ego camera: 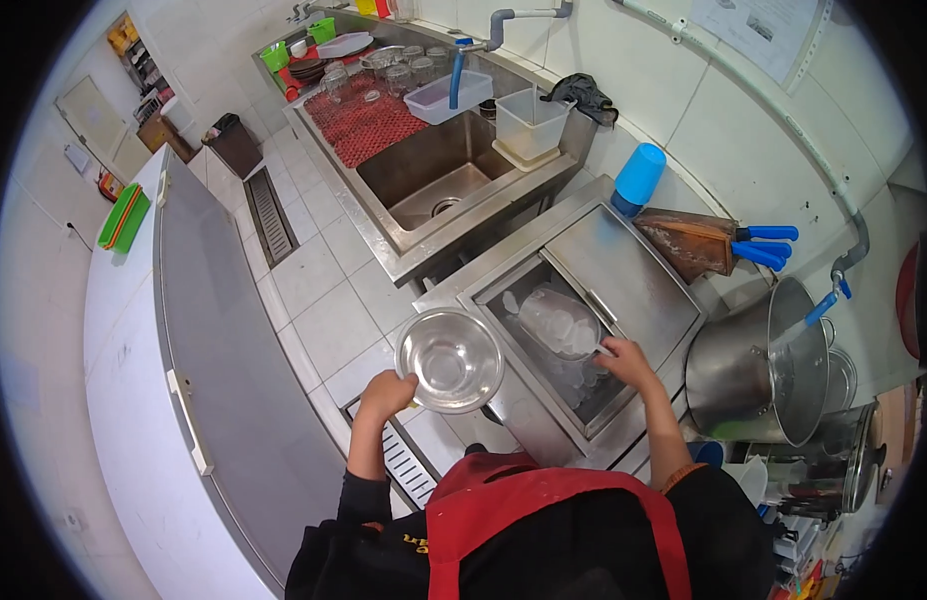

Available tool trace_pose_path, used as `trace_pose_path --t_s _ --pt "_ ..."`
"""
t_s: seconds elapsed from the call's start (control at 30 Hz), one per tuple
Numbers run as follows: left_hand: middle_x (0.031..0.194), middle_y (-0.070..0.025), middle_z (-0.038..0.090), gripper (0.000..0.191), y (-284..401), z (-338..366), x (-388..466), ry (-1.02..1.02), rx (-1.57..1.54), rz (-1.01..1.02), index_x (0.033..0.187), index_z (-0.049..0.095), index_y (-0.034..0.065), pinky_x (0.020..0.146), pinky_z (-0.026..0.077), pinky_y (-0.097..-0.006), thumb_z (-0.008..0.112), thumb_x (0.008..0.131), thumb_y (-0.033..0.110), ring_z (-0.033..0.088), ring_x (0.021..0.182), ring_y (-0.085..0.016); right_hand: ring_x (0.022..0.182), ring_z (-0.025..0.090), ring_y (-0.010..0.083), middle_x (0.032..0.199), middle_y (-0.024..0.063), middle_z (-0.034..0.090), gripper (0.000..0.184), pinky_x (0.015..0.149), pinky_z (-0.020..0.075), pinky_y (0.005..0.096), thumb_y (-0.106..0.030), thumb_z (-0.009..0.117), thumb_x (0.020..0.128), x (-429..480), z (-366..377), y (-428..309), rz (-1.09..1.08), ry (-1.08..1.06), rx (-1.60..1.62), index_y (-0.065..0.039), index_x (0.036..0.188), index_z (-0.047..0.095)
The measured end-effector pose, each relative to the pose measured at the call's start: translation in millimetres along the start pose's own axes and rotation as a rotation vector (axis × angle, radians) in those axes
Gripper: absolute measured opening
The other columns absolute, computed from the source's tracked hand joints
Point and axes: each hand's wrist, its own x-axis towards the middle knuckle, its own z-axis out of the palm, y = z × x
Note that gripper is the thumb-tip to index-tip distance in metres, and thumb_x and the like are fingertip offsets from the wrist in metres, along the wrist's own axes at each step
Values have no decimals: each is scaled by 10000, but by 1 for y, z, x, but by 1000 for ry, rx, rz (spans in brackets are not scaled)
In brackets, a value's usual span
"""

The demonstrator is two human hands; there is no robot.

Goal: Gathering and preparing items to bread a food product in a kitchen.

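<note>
My left hand grips the rim of a shiny metal mixing bowl, with nothing visible inside it. The bowl is held just left of a stainless steel ice bin. In my right hand is the handle of a clear plastic ice scoop. Pieces of ice fill part of the scoop, which is over the bin's opening. More ice lies below it in the bin. The sliding metal lid covers the bin's far part.
A stainless sink stands ahead, with glass mugs on a red mat. Beside the bin are a knife block, a blue cup and a large steel pot. A chest freezer runs along the left.
</note>
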Motion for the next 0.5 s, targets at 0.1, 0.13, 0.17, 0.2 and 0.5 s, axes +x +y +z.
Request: trace_pose_path --t_s 0.1,0.13,0.17,0.2,0.5 --pt "887 -284 574 529 10 11 11 -14 41 57 878 594 -92 804 424 -382 419 715 380 562 885 -374 529 467 172 586 82 521 199 536 383 296 -209 627 680 -17 -40 -29 11 -132 114 -32 761 587" --pt "895 -279 575 529 18 13 10 -23 71 86 882 597 -85 802 425 -382 418 718 385 563 890 -369 529 467 172 586 82 521 199 536 383 296 -209 627 680 -20 -51 -43 13 -134 112 -32 761 587" --pt "895 -279 575 529 27 14 8 -28 71 88 882 597 -85 802 425 -382 418 718 385 563 890 -369 531 476 173 585 85 524 195 536 382 298 -210 631 678 -25 -61 -58 8 -174 5 -37 760 592" --pt "897 -276 576 527 38 16 6 -47 93 126 884 598 -80 800 427 -382 417 720 388 563 893 -365 532 484 174 585 89 527 191 535 381 301 -211 635 677 -29 -70 -74 3 -214 -102 -43 759 597" --pt "817 -293 576 493 42 35 -7 -79 14 239 829 597 -90 749 435 -383 436 707 359 578 799 -377 670 569 329 660 153 585 204 595 430 412 -249 653 656 -65 -67 -164 -162 -6 -741 -99 790 620"
